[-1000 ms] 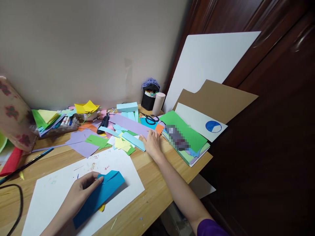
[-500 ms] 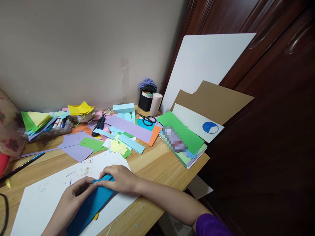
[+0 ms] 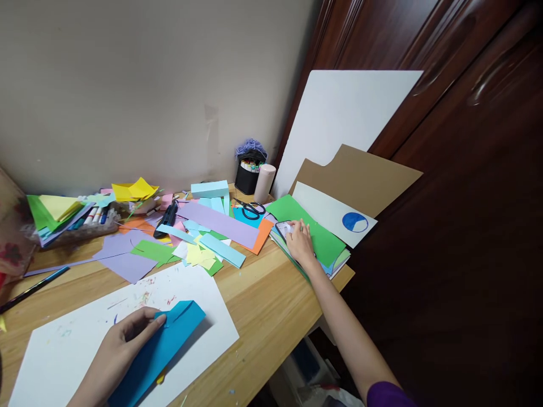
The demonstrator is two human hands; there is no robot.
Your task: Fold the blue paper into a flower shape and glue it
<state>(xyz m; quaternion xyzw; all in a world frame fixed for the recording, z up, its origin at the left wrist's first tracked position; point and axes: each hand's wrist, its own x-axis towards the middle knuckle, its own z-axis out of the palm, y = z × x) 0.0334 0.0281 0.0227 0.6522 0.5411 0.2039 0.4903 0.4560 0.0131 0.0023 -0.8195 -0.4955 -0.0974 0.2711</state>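
My left hand (image 3: 116,347) pinches a folded strip of blue paper (image 3: 176,336) by its edge, thumb on top. The strip slants over a white sheet (image 3: 55,345) marked with coloured specks, and its far end shows a crease. A small yellow piece (image 3: 160,377) pokes out from beneath the strip. Away to the right, my right hand (image 3: 300,243) rests with its fingertips on the screen of a phone (image 3: 282,228), its fingers bent and partly apart. The phone lies on a stack of coloured papers topped by a green sheet (image 3: 324,234), partly covered by that hand.
Black-handled scissors (image 3: 253,211), a purple paper strip (image 3: 220,222) and other paper scraps lie behind. A black pen holder (image 3: 247,180) and a pale pink cylinder (image 3: 264,183) stand by the wall. Boards (image 3: 356,107) lean against the dark wooden cabinet (image 3: 475,226).
My right hand has let go of the blue paper and reached right to the phone on the paper stack. My left hand still holds the paper. The view has shifted slightly.
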